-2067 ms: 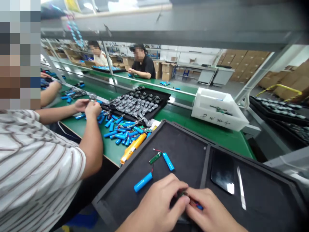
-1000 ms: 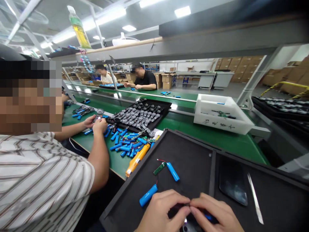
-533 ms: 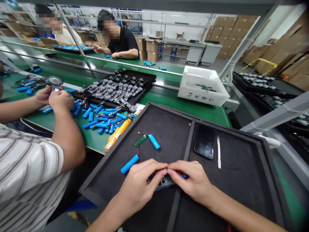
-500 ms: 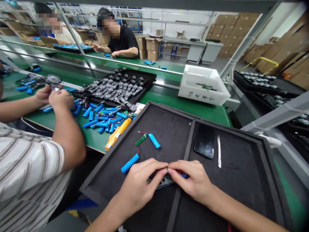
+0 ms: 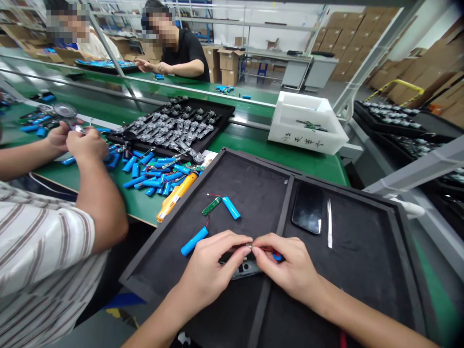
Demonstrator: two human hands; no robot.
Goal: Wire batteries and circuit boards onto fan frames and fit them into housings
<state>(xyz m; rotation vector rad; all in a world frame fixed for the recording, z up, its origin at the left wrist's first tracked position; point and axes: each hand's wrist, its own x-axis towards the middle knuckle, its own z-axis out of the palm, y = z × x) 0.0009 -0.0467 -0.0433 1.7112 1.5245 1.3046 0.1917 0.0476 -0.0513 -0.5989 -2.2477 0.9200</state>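
My left hand point(image 5: 212, 268) and my right hand point(image 5: 286, 266) meet over a black foam tray point(image 5: 246, 179), their fingertips pinching a tiny metal-ended part with a red wire point(image 5: 249, 245). A small blue cell end point(image 5: 277, 256) shows beside my right fingers. Under my hands lies a grey-black plastic piece point(image 5: 243, 269), partly hidden. Left of my left hand rests a blue cylindrical cell point(image 5: 195, 240). Farther up are a green circuit board point(image 5: 212, 206) with thin wires and another blue cell point(image 5: 231, 208).
In the tray's right compartment lie a phone point(image 5: 307, 209) and steel tweezers point(image 5: 329, 224). Left of the tray, a co-worker's hands point(image 5: 68, 140) work over green benchtop point(image 5: 137, 208) with loose blue cells, an orange tool point(image 5: 177, 203), and a black tray of parts point(image 5: 213, 116). A white bin point(image 5: 308, 137) stands beyond.
My hands have risen slightly and parted a little, showing more of the red wire and grey piece. The view has swung from the earliest frame, and the tray items have not shifted.
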